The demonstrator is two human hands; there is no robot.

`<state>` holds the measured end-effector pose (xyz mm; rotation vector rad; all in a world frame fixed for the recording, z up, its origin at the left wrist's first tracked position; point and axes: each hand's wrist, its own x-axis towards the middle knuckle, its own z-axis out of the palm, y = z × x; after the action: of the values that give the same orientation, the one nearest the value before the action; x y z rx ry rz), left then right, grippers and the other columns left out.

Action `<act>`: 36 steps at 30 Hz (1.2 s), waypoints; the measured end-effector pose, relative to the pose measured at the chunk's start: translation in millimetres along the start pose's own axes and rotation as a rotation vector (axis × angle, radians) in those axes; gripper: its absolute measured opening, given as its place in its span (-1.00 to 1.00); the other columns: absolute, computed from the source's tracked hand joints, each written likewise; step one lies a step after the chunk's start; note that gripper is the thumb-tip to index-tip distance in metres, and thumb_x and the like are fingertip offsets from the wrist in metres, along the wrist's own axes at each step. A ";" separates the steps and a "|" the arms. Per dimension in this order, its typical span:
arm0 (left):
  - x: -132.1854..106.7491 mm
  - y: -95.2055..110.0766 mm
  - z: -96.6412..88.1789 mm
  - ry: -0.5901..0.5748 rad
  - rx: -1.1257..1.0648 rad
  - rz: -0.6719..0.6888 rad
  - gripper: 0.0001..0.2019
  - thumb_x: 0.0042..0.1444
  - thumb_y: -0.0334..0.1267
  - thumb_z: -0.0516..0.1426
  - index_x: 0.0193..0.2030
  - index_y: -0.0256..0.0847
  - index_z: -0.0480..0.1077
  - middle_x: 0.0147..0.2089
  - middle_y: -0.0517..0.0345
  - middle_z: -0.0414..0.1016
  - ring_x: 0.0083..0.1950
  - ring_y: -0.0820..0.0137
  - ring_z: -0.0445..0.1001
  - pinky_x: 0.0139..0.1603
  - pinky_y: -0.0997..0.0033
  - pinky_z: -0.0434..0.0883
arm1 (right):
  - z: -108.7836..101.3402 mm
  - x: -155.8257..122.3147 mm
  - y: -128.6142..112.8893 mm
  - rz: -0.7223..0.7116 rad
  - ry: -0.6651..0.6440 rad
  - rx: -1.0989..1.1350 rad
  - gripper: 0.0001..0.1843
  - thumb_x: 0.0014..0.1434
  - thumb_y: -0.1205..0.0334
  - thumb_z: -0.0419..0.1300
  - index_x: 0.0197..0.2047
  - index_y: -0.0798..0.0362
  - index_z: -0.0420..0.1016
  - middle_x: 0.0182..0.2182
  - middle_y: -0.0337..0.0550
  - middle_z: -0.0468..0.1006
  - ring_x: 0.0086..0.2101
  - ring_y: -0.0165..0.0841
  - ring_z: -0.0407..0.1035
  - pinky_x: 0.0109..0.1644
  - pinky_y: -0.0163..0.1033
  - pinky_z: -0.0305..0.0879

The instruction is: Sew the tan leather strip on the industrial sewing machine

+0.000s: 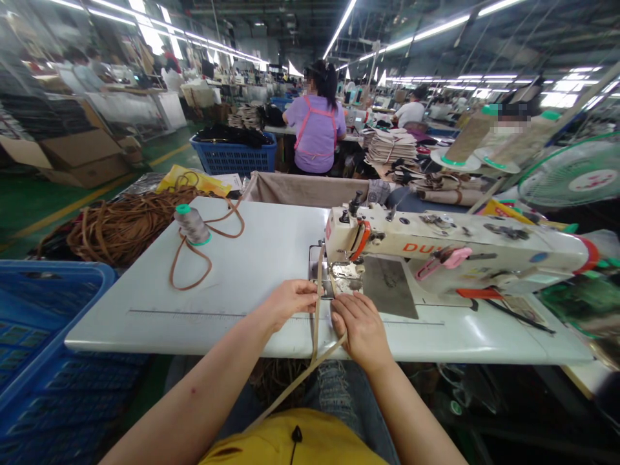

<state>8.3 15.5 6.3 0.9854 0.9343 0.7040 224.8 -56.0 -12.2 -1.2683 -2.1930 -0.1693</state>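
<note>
A narrow tan strap (316,326) runs down from the sewing machine's (387,232) needle area and over the table's front edge. My left hand (290,303) pinches it between thumb and fingers, just left of the metal needle plate (346,284). My right hand (361,326) is curled beside the plate, closed over another stretch of strap (298,382) that comes out under the palm and slopes down toward my lap. Its fingertips are near the presser foot and partly hide the strap. The two stretches cross at the table edge; whether they are one piece I cannot tell.
A thread cone (192,225) stands on the white table (261,245), with a looped brown cord (196,284) around it. Piled brown straps (121,226) lie behind left. A blue basket (58,361) is at left, a fan (576,174) at right. A co-worker (314,129) sits ahead.
</note>
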 end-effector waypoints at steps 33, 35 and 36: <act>-19.2 14.7 2.7 -0.082 -0.101 0.012 -0.43 -0.07 0.14 0.47 -0.03 -0.19 0.60 -0.28 0.15 0.51 -0.16 0.33 0.48 0.02 0.19 0.42 | -0.7 -0.6 -0.4 0.010 0.011 0.007 -0.68 0.52 0.17 0.05 0.08 0.04 0.61 0.04 -0.01 0.68 0.06 -0.19 0.53 0.35 0.08 0.30; -19.5 16.1 0.0 -0.099 -0.021 0.028 -0.50 0.01 0.17 0.42 -0.17 -0.26 0.63 -0.30 0.09 0.52 -0.17 0.32 0.46 0.02 0.21 0.41 | -0.5 -0.5 -0.4 0.006 0.011 0.006 -0.68 0.52 0.18 0.05 0.09 0.04 0.61 0.04 -0.02 0.68 0.05 -0.19 0.53 0.35 0.08 0.30; -20.0 16.9 -1.8 -0.140 0.039 0.020 -0.53 0.02 0.14 0.43 -0.21 -0.29 0.64 -0.27 0.04 0.55 -0.15 0.31 0.46 0.02 0.21 0.40 | -0.4 -0.4 -0.4 0.005 0.009 0.005 -0.69 0.52 0.18 0.05 0.09 0.04 0.61 0.04 -0.02 0.68 0.06 -0.19 0.53 0.35 0.08 0.30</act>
<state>-3.5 6.2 27.8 1.0660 0.8189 0.6276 224.7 -56.8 -12.0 -1.2674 -2.1812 -0.1673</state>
